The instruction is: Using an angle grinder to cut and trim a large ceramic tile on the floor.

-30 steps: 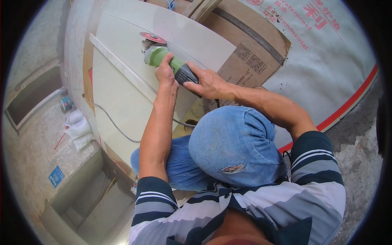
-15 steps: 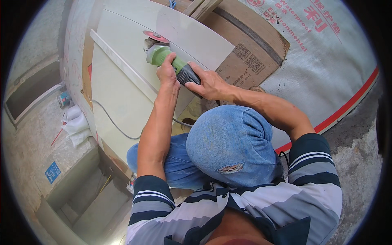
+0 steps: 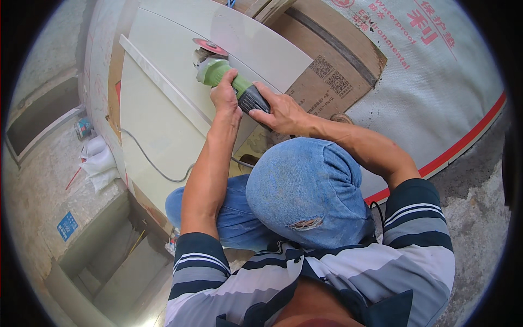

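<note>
Both of my hands grip a green and black angle grinder [image 3: 222, 74] with a red disc [image 3: 210, 46] at its far end. My left hand [image 3: 225, 97] is wrapped round the green body near the head. Farther back, my right hand [image 3: 279, 113] closes on the black rear part. The disc stands over a pale, glossy tile [image 3: 218, 22] by the line where it meets another pale tile [image 3: 163, 117]. Whether the disc touches the surface, I cannot tell. A narrow white strip [image 3: 163, 84] lies across the nearer tile, left of my hands.
A grey cord [image 3: 150, 159] curves over the tile by my left forearm. Brown cardboard [image 3: 321, 65] lies at the right, on white sheeting [image 3: 430, 98] with a red border. White bags [image 3: 101, 166] and a can [image 3: 83, 128] sit at the left, near a recessed opening [image 3: 114, 240] in the floor.
The grinder and both hands have shifted very slightly to the right in the picture. My grip looks the same.
</note>
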A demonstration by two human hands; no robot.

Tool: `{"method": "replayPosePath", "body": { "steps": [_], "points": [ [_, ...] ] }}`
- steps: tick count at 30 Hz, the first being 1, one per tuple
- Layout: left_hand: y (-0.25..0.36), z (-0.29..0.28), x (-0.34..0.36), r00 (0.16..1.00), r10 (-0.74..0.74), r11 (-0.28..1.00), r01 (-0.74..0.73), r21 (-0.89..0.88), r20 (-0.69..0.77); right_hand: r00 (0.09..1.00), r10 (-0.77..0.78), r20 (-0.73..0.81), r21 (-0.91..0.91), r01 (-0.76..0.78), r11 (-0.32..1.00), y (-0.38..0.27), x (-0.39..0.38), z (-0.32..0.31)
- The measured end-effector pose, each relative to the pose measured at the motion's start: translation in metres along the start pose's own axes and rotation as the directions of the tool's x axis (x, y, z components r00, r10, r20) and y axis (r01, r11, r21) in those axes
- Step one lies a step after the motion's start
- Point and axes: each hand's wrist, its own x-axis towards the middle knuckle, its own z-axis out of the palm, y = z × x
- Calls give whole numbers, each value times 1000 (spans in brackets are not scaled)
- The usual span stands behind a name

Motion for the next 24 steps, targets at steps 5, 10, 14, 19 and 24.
{"method": "replayPosePath", "body": {
  "steps": [5,10,14,19,24],
  "points": [
    [-4,0,-1,1000,-7,1000,7,13,-23,999,16,29,24,-17,1000,1,-5,-3],
    [-7,-1,-4,1000,-1,1000,1,3,-4,1000,-8,12,-3,8,1000,4,-7,-2],
    [-8,0,-8,1000,0,1000,0,12,-6,1000,-13,7,-1,13,1000,5,-11,-3],
    [-9,0,-13,1000,4,1000,-4,10,-11,1000,14,21,0,-14,1000,3,-14,-5],
    [-10,1,-13,1000,4,1000,-3,26,-17,999,29,34,1,-29,1000,3,-15,-5]
  ]
}}
